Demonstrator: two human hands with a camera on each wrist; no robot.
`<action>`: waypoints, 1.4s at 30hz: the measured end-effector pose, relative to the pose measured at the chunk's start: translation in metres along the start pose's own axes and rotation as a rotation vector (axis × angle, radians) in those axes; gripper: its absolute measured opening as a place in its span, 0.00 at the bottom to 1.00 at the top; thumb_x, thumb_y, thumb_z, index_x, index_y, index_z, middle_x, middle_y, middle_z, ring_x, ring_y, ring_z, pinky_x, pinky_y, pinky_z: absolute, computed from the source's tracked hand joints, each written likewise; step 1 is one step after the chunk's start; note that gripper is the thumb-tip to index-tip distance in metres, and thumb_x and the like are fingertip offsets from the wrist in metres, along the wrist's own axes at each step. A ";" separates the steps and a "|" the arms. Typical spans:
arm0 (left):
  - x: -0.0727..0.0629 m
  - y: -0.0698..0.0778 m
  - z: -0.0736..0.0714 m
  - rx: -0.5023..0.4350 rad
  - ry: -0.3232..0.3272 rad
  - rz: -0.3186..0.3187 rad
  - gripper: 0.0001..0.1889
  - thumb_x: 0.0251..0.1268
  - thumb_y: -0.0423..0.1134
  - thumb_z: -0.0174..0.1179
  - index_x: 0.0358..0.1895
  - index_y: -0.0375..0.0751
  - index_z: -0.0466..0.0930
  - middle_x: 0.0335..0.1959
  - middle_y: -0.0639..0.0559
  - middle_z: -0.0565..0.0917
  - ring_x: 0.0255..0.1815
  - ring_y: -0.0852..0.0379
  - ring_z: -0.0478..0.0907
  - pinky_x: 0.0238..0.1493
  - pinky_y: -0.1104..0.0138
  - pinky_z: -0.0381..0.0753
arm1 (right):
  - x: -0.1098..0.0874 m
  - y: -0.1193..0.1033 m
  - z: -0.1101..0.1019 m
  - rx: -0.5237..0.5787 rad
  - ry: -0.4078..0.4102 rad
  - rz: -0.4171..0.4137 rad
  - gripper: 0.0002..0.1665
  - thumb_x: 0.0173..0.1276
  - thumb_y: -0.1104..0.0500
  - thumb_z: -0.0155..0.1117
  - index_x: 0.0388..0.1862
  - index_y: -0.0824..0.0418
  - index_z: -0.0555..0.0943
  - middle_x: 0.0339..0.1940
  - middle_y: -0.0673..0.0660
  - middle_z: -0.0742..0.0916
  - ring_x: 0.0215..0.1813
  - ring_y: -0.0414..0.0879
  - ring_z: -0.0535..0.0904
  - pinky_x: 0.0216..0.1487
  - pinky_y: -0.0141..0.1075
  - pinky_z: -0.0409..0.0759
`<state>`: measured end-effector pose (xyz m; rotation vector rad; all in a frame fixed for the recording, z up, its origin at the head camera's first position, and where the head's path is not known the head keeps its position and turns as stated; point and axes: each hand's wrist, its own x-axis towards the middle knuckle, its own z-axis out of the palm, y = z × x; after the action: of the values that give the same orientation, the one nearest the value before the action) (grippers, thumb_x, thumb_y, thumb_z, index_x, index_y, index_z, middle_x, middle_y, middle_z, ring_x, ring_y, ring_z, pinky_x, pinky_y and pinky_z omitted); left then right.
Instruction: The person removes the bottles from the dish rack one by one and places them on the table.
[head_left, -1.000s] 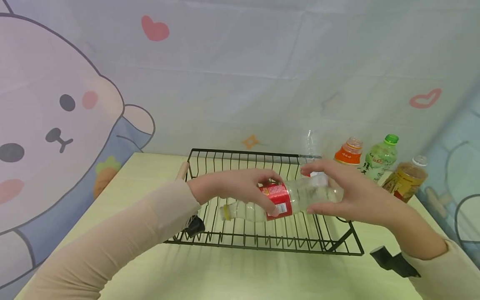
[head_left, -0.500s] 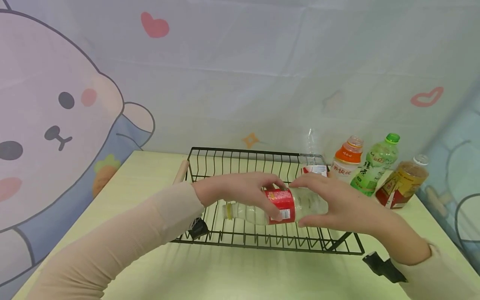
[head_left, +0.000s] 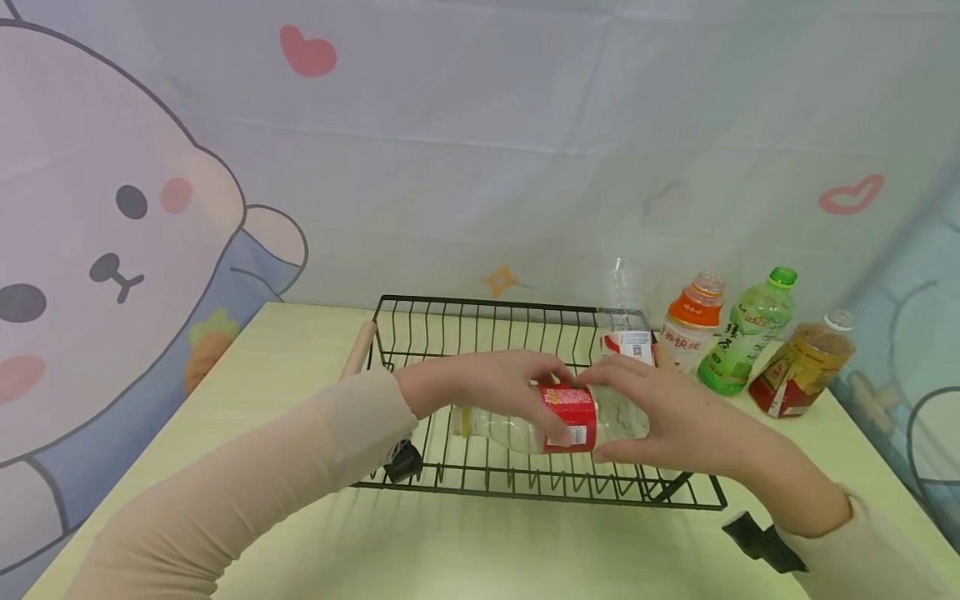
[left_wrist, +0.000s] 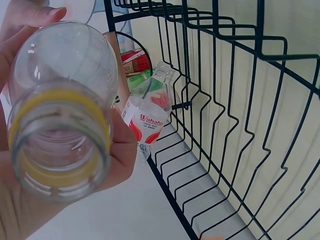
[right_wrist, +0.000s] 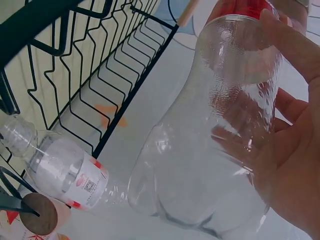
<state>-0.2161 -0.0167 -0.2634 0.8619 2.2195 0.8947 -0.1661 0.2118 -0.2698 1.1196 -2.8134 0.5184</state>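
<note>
A clear plastic bottle with a red label (head_left: pixel 573 400) is held lengthwise over the black wire rack (head_left: pixel 480 302), its uncapped neck with a yellow ring toward the left. My left hand (head_left: pixel 510 385) grips it around the label from above, thumb on the near side. Around its base end my right hand (head_left: pixel 667 421) curls, thumb below and fingers over the top. In the left wrist view, the open mouth of the bottle (left_wrist: pixel 60 145) faces the camera. The right wrist view shows the lobed base of the bottle (right_wrist: pixel 200 145) inside the right hand (right_wrist: pixel 295 145).
At the rack's right end is a Wahaha bottle (head_left: pixel 628 343) with a red-and-white label. Right of the rack stand an orange-and-white bottle (head_left: pixel 690 325), a green bottle (head_left: pixel 750 325) and a yellow-brown bottle (head_left: pixel 802 367). A wooden handle (head_left: pixel 358 350) marks the rack's left end.
My right hand has moved left and closed onto the bottle's base end. The bottle and left hand have shifted slightly right and down.
</note>
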 end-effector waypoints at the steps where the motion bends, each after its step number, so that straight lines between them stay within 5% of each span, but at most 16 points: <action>1: 0.001 0.000 0.000 0.001 0.000 -0.003 0.32 0.52 0.48 0.70 0.62 0.47 0.69 0.48 0.58 0.77 0.50 0.57 0.75 0.46 0.63 0.80 | 0.000 0.000 0.000 -0.011 0.002 0.001 0.39 0.53 0.44 0.76 0.63 0.52 0.73 0.60 0.48 0.79 0.61 0.49 0.76 0.67 0.68 0.46; 6: 0.004 0.001 0.002 0.009 -0.002 -0.012 0.33 0.53 0.48 0.70 0.62 0.47 0.69 0.47 0.59 0.78 0.49 0.58 0.75 0.45 0.64 0.79 | -0.001 0.001 0.002 -0.051 0.003 0.011 0.39 0.52 0.45 0.77 0.62 0.54 0.75 0.60 0.50 0.79 0.62 0.51 0.75 0.67 0.67 0.49; 15: 0.007 0.008 -0.008 0.004 -0.009 0.006 0.39 0.54 0.47 0.69 0.69 0.46 0.61 0.54 0.55 0.75 0.53 0.57 0.73 0.52 0.60 0.77 | -0.006 0.002 -0.002 -0.079 0.061 0.030 0.36 0.53 0.50 0.76 0.61 0.55 0.75 0.58 0.50 0.80 0.57 0.49 0.76 0.48 0.47 0.82; 24: 0.001 0.017 -0.023 0.003 0.041 -0.015 0.39 0.54 0.50 0.70 0.69 0.52 0.62 0.56 0.53 0.75 0.55 0.55 0.71 0.52 0.61 0.76 | -0.011 0.004 -0.013 -0.080 0.114 0.063 0.38 0.53 0.50 0.77 0.62 0.53 0.74 0.58 0.51 0.79 0.56 0.49 0.77 0.47 0.47 0.82; 33: 0.000 0.022 -0.036 -0.051 0.171 0.029 0.38 0.54 0.51 0.70 0.69 0.55 0.63 0.55 0.54 0.76 0.55 0.54 0.73 0.50 0.61 0.78 | -0.023 0.021 -0.029 -0.083 0.251 0.059 0.40 0.49 0.55 0.80 0.61 0.58 0.73 0.55 0.54 0.81 0.55 0.52 0.77 0.48 0.54 0.79; 40: -0.001 0.021 -0.043 -0.071 0.236 0.044 0.41 0.52 0.51 0.72 0.70 0.55 0.63 0.56 0.53 0.75 0.57 0.54 0.73 0.58 0.59 0.73 | -0.039 0.038 -0.043 -0.141 0.460 -0.020 0.46 0.34 0.66 0.84 0.57 0.62 0.76 0.51 0.54 0.83 0.53 0.40 0.75 0.52 0.18 0.68; 42: 0.001 0.021 -0.044 -0.086 0.247 0.038 0.40 0.53 0.50 0.72 0.69 0.54 0.63 0.54 0.54 0.77 0.57 0.55 0.74 0.60 0.59 0.72 | -0.045 0.041 -0.048 -0.120 0.495 -0.005 0.47 0.33 0.69 0.83 0.59 0.63 0.76 0.50 0.53 0.82 0.42 0.32 0.78 0.44 0.15 0.70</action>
<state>-0.2411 -0.0211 -0.2215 0.7920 2.3590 1.1600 -0.1644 0.2852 -0.2446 0.8352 -2.3768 0.5314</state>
